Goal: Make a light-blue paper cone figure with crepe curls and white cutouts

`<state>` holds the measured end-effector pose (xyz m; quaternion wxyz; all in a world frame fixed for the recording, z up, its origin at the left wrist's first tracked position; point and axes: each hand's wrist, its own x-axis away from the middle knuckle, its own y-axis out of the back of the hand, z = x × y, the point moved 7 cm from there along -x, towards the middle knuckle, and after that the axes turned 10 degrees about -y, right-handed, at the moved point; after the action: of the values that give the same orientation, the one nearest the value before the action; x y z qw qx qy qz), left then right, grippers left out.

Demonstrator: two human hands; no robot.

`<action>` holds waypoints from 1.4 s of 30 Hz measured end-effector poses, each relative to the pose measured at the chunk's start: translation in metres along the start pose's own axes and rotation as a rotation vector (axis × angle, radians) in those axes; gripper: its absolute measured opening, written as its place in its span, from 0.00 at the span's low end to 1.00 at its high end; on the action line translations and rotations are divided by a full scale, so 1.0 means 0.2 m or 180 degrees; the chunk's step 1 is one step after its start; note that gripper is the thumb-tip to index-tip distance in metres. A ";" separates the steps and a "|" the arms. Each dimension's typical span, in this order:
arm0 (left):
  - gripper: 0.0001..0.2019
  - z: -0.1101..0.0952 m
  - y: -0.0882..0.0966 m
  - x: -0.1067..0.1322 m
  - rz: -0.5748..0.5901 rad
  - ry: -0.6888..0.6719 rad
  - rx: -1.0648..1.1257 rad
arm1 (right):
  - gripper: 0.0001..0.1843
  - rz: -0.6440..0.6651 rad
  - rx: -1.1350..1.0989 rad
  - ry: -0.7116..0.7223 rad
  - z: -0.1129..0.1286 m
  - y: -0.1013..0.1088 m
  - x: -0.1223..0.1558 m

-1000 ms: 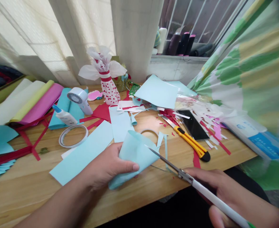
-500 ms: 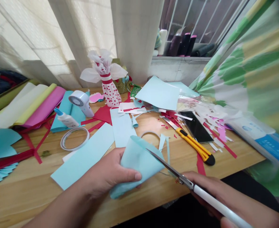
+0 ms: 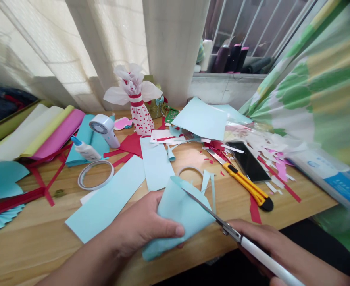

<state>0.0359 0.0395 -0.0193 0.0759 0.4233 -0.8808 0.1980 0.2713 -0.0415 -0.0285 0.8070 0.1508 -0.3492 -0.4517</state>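
A sheet of light blue paper (image 3: 182,214), curled over on itself, is pinched in my left hand (image 3: 152,224), with the thumb lying on its near face. My right hand (image 3: 270,246) is closed round white-handled scissors (image 3: 233,233). One scissor blade lies across the upper right part of the curled paper; the other blade is hidden behind or inside it. Just beyond my hands, a ring of tape (image 3: 179,171) and thin blue paper offcuts (image 3: 213,188) rest on the table. Flat blue paper strips (image 3: 109,200) lie to the left.
A yellow utility knife (image 3: 249,186) with its blade out lies right of centre, near a black phone (image 3: 249,161). Further left are a glue bottle (image 3: 85,149), another tape roll (image 3: 96,186) and a small white fan (image 3: 105,129). A paper-wrapped bouquet (image 3: 141,115) stands behind.
My left hand and the curled paper have shifted slightly right and down in view. The scissor blades appear further closed over the paper. The whole scene has moved a little as well.
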 end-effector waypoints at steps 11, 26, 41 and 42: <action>0.16 0.01 -0.06 0.01 0.0299 0.0034 0.0777 | 0.47 -0.0360 -0.0288 -0.0158 0.06 0.00 -0.01; 0.24 0.03 -0.09 0.03 0.0477 0.0205 0.0726 | 0.49 0.0135 -0.0102 0.0318 0.33 0.05 -0.07; 0.23 0.04 -0.15 0.03 0.0773 0.0193 0.0947 | 0.42 -0.0303 -0.0121 0.0658 0.50 0.04 -0.12; 0.22 0.04 -0.15 0.03 0.0803 0.0190 0.0978 | 0.43 -0.0324 -0.0099 0.0686 0.51 0.05 -0.12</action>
<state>0.0558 0.0141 -0.0164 0.0110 0.3101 -0.8837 0.3505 0.1967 -0.0083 0.0388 0.8181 0.2035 -0.2453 -0.4786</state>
